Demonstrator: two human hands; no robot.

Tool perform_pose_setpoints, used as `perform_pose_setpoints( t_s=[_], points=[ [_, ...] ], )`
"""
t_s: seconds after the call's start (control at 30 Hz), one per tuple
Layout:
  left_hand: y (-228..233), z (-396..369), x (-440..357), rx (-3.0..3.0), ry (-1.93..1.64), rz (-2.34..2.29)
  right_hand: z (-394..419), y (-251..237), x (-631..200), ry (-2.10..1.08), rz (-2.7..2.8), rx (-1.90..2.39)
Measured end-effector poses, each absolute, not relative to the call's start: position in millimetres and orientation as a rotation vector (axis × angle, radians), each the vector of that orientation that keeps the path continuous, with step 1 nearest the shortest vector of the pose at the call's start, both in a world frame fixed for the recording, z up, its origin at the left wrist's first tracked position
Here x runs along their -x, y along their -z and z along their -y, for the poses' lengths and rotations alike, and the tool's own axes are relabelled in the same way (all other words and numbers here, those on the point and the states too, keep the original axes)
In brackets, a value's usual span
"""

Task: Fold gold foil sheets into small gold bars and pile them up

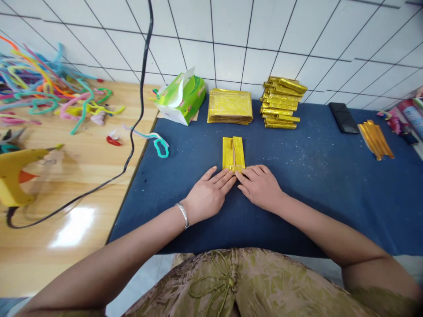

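A sheet of gold foil paper (228, 152) lies on the dark blue cloth in front of me, its two sides folded inward to a seam down the middle. My left hand (208, 193) has its fingertips on the left part of the paper's near edge and wears a silver bracelet (183, 215) at the wrist. From the other side, my right hand (261, 187) grips the right part of that same edge, fingers bent and close together. The fingertips of both hands nearly meet at the seam and partly hide the near edge.
Behind the paper stand a green tissue pack (188, 99), a stack of flat gold sheets (229, 105) and a pile of folded gold strips (282, 103). A black phone (343, 117) lies right. Leftward are a yellow glue gun (20, 176), its black cord (132, 154) and colourful pipe cleaners (42, 88).
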State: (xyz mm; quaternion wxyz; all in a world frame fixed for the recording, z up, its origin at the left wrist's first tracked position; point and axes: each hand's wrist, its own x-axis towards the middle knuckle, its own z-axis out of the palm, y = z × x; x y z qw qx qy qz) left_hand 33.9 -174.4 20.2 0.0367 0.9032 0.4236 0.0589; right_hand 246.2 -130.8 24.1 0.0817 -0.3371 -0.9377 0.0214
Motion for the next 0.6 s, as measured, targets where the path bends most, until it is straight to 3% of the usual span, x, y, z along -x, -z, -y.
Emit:
perform_pose_setpoints(
  t_s=[0.6],
  points=[
    [-21.9,177.4,-43.8,-2.78,-0.219,-1.467,136.2,-27.3,-244.1,0.102,2.861,1.009]
  ],
)
